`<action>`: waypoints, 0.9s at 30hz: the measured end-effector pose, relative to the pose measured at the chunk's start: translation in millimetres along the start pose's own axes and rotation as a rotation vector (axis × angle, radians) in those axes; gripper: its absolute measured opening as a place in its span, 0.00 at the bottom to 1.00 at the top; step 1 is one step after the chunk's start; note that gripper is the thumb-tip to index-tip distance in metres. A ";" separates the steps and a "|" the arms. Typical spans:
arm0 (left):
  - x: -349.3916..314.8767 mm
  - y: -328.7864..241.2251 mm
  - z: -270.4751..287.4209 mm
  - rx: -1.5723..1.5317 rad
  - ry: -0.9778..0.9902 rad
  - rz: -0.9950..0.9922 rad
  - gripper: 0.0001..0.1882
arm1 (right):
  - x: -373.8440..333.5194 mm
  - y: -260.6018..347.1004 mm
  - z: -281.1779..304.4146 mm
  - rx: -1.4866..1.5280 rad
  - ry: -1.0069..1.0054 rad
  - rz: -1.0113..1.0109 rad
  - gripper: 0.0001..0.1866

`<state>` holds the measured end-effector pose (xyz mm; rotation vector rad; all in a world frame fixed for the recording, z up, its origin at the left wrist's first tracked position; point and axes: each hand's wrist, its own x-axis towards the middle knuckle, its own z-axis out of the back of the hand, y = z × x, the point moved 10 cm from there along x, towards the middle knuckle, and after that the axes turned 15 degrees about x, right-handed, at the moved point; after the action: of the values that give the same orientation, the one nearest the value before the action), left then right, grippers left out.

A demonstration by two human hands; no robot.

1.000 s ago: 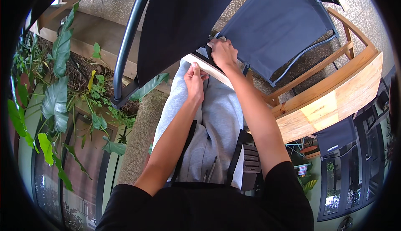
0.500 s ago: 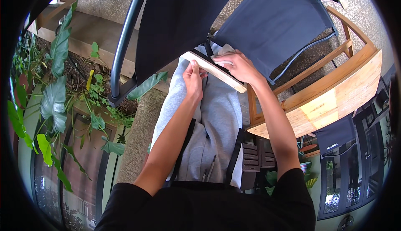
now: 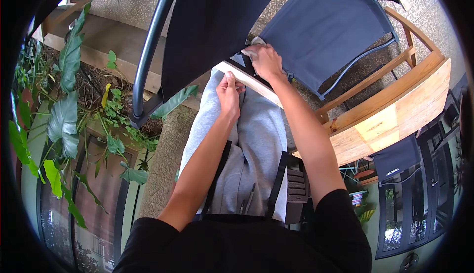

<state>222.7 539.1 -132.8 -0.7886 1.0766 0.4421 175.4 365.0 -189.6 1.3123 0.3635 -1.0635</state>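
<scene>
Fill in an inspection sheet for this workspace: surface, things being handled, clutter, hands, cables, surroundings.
Surface: speckled floor; the handled piece is held above the person's grey trousers, contact unclear.
Things handled: pale wooden strip, slanting down to the right; crumpled pale cloth, partly hidden.
Clutter: dark ribbed object beside the right thigh, kind unclear.
Left hand: pinching the strip, thumb on top.
Right hand: holding the cloth near the strip's far end.
Cables: nothing seen.
Surroundings: dark fabric panel ahead, wooden table at right, leafy plants at left, glass doors at lower right.
</scene>
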 end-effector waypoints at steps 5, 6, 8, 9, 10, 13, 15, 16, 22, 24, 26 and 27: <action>2.0 -0.7 -2.4 -0.027 0.012 -0.015 0.18 | -13.7 1.2 7.4 0.201 0.200 0.036 0.18; 2.4 -0.7 -0.8 -0.022 0.005 -0.020 0.18 | -21.8 5.5 12.5 0.224 0.251 -0.019 0.17; 0.3 -1.1 -1.8 -0.023 0.002 -0.020 0.18 | -38.4 8.9 23.6 0.223 0.279 0.053 0.16; 0.6 -2.2 -3.0 -0.018 0.000 -0.023 0.18 | -46.1 19.5 28.0 0.228 0.305 0.129 0.16; 0.5 -4.2 -3.7 -0.013 -0.003 -0.026 0.18 | -52.0 13.8 29.4 0.194 0.320 0.037 0.14; 2.0 -0.9 -2.0 -0.006 0.024 -0.024 0.18 | -57.1 25.8 37.0 0.174 0.259 -0.028 0.14; 2.8 -0.9 -3.5 -0.016 0.027 -0.027 0.18 | -53.8 47.1 34.5 0.254 0.187 0.039 0.14; 1.9 -1.3 -3.8 -0.021 0.028 -0.027 0.18 | -52.6 61.0 35.0 0.339 0.116 0.104 0.14; 0.8 -1.2 -5.8 -0.022 0.037 -0.015 0.18 | -41.8 76.3 22.6 0.291 0.098 0.199 0.15; 2.7 -1.9 -2.8 -0.019 0.035 -0.013 0.18 | -43.3 68.9 21.5 0.257 0.165 0.216 0.17; 1.2 -0.5 -5.3 -0.017 0.038 -0.011 0.18 | -44.8 54.3 15.7 0.359 0.255 0.196 0.17; 2.1 0.2 -5.2 -0.017 0.037 -0.007 0.18 | -44.8 49.4 19.6 0.357 0.256 0.202 0.17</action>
<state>220.3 535.2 -136.1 -0.8185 1.1057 0.4323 185.2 361.1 -120.9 1.7731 0.2299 -0.8142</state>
